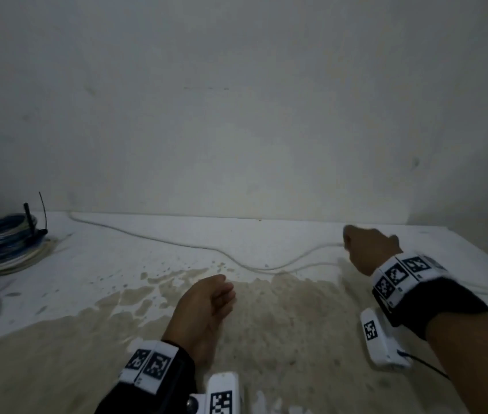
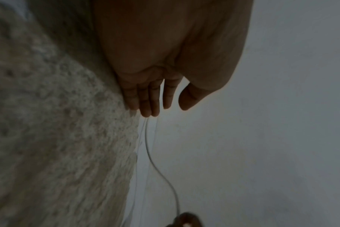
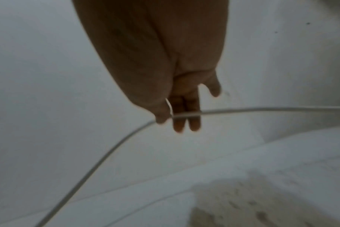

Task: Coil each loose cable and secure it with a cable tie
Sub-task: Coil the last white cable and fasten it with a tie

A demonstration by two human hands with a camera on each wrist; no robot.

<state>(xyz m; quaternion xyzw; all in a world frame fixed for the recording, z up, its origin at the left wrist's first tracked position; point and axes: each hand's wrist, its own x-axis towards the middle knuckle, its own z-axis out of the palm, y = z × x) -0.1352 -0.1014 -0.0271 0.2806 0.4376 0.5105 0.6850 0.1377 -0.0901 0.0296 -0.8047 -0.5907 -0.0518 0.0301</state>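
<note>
A loose white cable (image 1: 257, 268) snakes across the white tabletop from the far left back corner to my right hand (image 1: 346, 241). In the right wrist view my right hand (image 3: 173, 121) pinches the cable (image 3: 262, 109) between the thumb and two fingers, a little above the surface. Nearer to me and lower in the head view, my left hand (image 1: 224, 291) hovers over the tan worn patch. Its fingers are loosely relaxed and hold nothing. The left wrist view shows the left hand (image 2: 165, 107) empty, with the cable (image 2: 150, 155) running beyond it.
A blue coiled bundle (image 1: 7, 237) with upright black cable ties sits on a white coil (image 1: 21, 259) at the left edge. More pale cable lies at the far left. A plain wall (image 1: 236, 115) rises behind the tabletop (image 1: 147, 264).
</note>
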